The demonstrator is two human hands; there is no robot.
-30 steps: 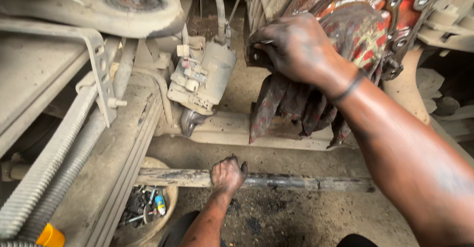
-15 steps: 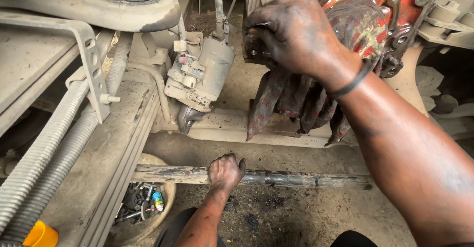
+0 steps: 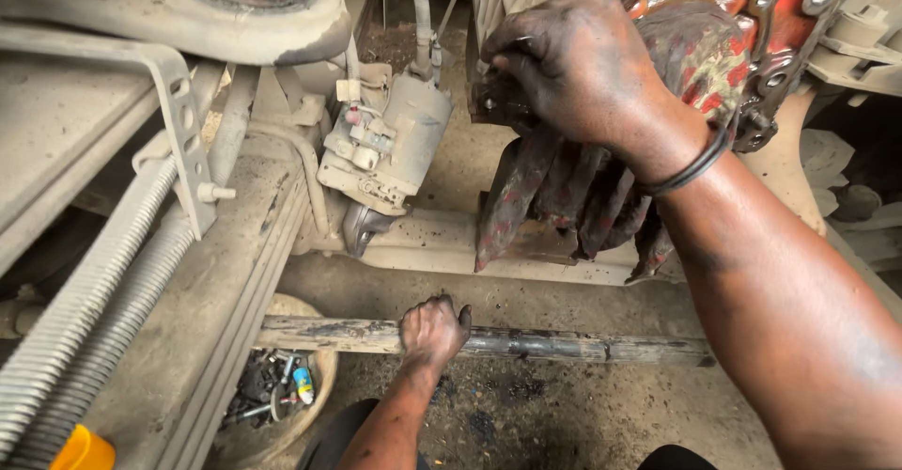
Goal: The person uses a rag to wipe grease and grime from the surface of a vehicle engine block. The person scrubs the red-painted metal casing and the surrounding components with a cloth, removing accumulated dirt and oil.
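The rod (image 3: 526, 343) lies flat on the dirt floor, low in the view, its long axis running left to right, almost level, with the right end a shade lower. Its left part looks paler and dusty, its right part dark and greasy. It sits below and in front of the pale crossbeam (image 3: 442, 240) and well apart from the red housing (image 3: 752, 28) above.

The left hand (image 3: 432, 329) is down on the rod near its middle, fingers curled over the top and pressed together, the thumb out to the right. It grips the rod from above, palm down.

The right hand (image 3: 578, 66) is up at the left edge of the red housing, the back of the hand towards the camera, fingers bent inwards against the dark metal there. Whether it pinches some small part cannot be told, since the fingertips are hidden behind the knuckles. A dark band rings the wrist. A red, oily rag (image 3: 564, 197) hangs beneath that hand, draped down to the crossbeam.

To the left of the rod's end a round pan (image 3: 315, 404) holds small tools. A grey starter motor (image 3: 390, 146) hangs beside the housing.
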